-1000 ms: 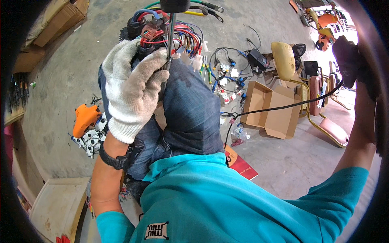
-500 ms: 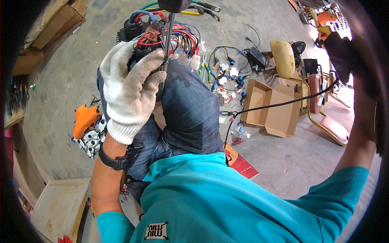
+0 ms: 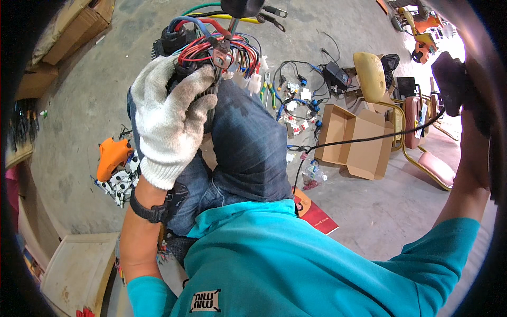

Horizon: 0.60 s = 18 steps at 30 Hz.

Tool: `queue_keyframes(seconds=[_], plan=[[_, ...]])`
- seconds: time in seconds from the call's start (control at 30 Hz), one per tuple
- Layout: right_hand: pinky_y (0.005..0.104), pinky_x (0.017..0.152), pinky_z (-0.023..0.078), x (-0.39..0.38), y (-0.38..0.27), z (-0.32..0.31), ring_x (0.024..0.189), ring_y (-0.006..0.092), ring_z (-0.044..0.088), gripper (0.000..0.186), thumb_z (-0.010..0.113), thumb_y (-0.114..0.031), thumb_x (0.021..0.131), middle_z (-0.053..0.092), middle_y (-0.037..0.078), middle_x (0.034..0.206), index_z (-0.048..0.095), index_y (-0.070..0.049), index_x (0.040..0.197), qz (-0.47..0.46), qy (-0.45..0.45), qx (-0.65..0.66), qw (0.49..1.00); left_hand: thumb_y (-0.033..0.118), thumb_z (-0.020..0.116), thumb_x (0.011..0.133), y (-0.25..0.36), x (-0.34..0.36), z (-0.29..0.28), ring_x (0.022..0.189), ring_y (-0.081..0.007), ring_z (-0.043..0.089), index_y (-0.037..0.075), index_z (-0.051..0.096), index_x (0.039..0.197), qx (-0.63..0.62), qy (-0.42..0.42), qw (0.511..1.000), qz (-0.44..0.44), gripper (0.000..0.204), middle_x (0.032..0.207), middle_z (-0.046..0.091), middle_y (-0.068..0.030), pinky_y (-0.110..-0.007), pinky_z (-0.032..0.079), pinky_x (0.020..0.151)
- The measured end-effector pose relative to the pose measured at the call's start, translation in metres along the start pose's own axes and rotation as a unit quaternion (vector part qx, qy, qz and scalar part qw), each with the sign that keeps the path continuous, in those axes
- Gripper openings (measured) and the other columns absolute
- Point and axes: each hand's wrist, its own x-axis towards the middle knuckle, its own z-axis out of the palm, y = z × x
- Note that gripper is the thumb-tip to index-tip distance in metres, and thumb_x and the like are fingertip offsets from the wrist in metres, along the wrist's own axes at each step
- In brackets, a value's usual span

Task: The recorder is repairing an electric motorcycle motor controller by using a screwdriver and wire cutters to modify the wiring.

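In a white knit glove, my left hand (image 3: 171,111) is closed around a black finned controller (image 3: 208,98) resting over my jeans-clad knee. Red and blue thick wires (image 3: 203,24) with metal lugs and a bundle of thin coloured wires (image 3: 240,53) come out of it. A screwdriver (image 3: 240,8), black-handled with a metal shaft, reaches down past the wires to my left fingertips. My right arm is raised at the right edge, where my right hand (image 3: 475,98) is dark and its fingers are hidden. Beside it is a black object (image 3: 448,84) with a cable.
Right of my knee lie green-handled pliers (image 3: 268,90), white connectors, a black adapter (image 3: 335,76) and an open cardboard box (image 3: 351,140). Chairs (image 3: 369,76) stand beyond. A black cable (image 3: 364,138) crosses from my waist to the right. An orange part (image 3: 113,157) lies left.
The screwdriver handle and a metal lug have shifted right. The black object by my right hand has moved slightly down and right. My left hand keeps its hold.
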Motion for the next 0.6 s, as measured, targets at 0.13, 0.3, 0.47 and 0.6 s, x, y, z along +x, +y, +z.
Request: queue_keyframes(seconds=[0.13,0.3,0.47,0.6], plan=[[0.0396,0.086,0.057,0.047,-0.023,0.133,0.095,0.0259,0.069,0.049,0.071,-0.027,0.085,0.069,0.019,0.116,0.065,-0.003,0.127,0.0,-0.001,-0.007,1.0,0.012,0.088,0.073,-0.005,-0.01,0.001,0.119,-0.0371,0.057,0.019,0.075,0.119,-0.005,0.012,1.0,-0.016,0.048,0.126,0.064,-0.0127,-0.045,0.048,0.102],[0.0398,0.086,0.057,0.058,-0.026,0.185,0.094,0.026,0.069,0.049,0.071,-0.028,0.085,0.069,0.019,0.116,0.065,-0.003,0.127,-0.01,0.007,0.013,1.0,0.013,0.087,0.075,-0.003,-0.007,0.001,0.121,-0.0361,0.055,0.019,0.075,0.119,-0.009,-0.003,1.0,-0.013,0.046,0.129,0.063,-0.0112,-0.046,0.046,0.104],[0.0399,0.086,0.057,0.113,-0.032,0.317,0.094,0.026,0.069,0.049,0.071,-0.029,0.086,0.069,0.02,0.116,0.065,-0.003,0.127,-0.037,-0.003,0.041,0.998,0.015,0.087,0.076,-0.007,-0.007,-0.003,0.124,-0.0362,0.053,0.018,0.073,0.121,-0.004,0.002,1.0,-0.03,0.047,0.131,0.061,-0.011,-0.046,0.044,0.106],[0.04,0.086,0.057,0.14,-0.047,0.376,0.094,0.0261,0.069,0.049,0.071,-0.029,0.086,0.069,0.02,0.116,0.065,-0.003,0.127,-0.065,-0.022,0.056,0.996,0.017,0.085,0.078,-0.01,-0.014,-0.011,0.127,-0.0396,0.052,0.016,0.073,0.119,-0.03,-0.019,0.998,-0.05,0.043,0.134,0.059,-0.0156,-0.049,0.044,0.108]])
